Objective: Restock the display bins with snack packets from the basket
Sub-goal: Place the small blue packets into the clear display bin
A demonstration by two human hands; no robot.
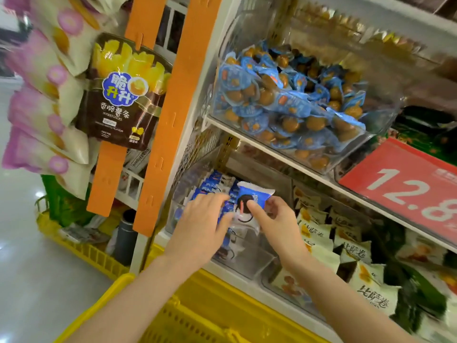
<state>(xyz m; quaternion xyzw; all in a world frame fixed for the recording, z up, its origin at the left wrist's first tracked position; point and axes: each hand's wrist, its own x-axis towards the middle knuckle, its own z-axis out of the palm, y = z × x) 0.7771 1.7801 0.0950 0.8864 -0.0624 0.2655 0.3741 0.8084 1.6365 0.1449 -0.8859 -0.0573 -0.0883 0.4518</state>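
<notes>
**Cookie packet held over a half-filled bin**

The clear bin [247, 266] sits under the shelf edge [272, 153], with its front right part bare. A row of blue-and-white packets [212, 184] stands along the bin's left side. The left hand [200, 226] rests on them, fingers straight. The right hand [274, 216] pinches a cookie packet [249, 206] just above that row. The yellow basket [116, 280] lies below.

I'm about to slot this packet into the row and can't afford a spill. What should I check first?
1. Right hand pinches the cookie packet firmly: ok.
2. Left hand presses on the packet row to steady it: ok.
3. Packet design matches the blue-and-white row: ok.
4. Free room at the front of the clear bin: ok, apparently.
5. More stock in the yellow basket: cannot tell, its inside is mostly out of view.
</notes>
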